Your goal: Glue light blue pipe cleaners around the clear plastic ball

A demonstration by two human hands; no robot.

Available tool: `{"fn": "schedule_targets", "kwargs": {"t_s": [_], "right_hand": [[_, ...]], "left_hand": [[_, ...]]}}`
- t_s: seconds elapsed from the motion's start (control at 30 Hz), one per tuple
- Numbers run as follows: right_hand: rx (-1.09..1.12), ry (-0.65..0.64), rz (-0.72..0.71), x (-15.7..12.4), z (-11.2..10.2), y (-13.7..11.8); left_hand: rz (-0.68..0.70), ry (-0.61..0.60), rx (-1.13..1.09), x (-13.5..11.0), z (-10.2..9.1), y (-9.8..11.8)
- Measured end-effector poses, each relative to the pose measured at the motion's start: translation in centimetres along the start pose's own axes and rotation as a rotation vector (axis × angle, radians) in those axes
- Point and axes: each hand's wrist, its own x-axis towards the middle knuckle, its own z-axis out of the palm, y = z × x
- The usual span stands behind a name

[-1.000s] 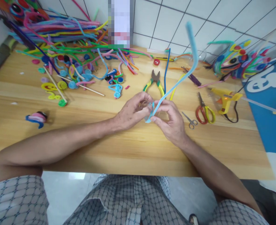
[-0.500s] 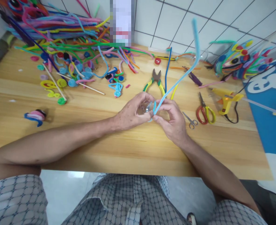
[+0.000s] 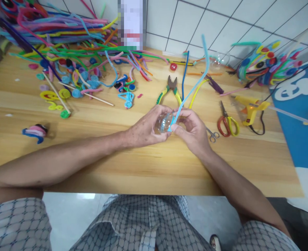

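Between my two hands, above the wooden table (image 3: 133,164), is a clear plastic ball (image 3: 162,122). My left hand (image 3: 146,126) curls around its left side and grips it. A light blue pipe cleaner (image 3: 193,88) is pressed against the ball's right side, and its long free end sticks up and to the right. The thumb and fingers of my right hand (image 3: 192,130) pinch this pipe cleaner where it meets the ball. Part of the ball is hidden behind my fingers.
Pliers (image 3: 171,90) lie just beyond my hands. To the right are small scissors (image 3: 213,135), larger red-and-yellow scissors (image 3: 226,122) and a yellow glue gun (image 3: 252,108). Many pipe cleaners (image 3: 62,31) are heaped at the back left. A finished-looking colourful piece (image 3: 258,66) stands at the back right.
The ball has turned a little in my hands and more of it shows. The pipe cleaner's free end has swung left and lower. The whole view has shifted slightly.
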Motion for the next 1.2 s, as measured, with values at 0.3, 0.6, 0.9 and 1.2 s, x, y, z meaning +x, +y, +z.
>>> {"fn": "schedule_targets", "kwargs": {"t_s": [0.3,0.6,0.9,1.2], "right_hand": [[0.213,0.0,0.192,0.7,0.0,-0.6],[0.193,0.019,0.173,1.1,-0.1,-0.4],[0.186,-0.025,0.191,1.9,-0.3,-1.0],[0.188,0.011,0.199,2.5,-0.3,-0.2]], "left_hand": [[0.018,-0.013,-0.091,0.0,0.4,-0.3],[-0.023,-0.016,-0.111,0.1,0.2,-0.6],[-0.005,0.008,-0.067,0.1,0.3,-0.8],[0.008,0.01,-0.062,0.2,0.5,-1.4]]}}
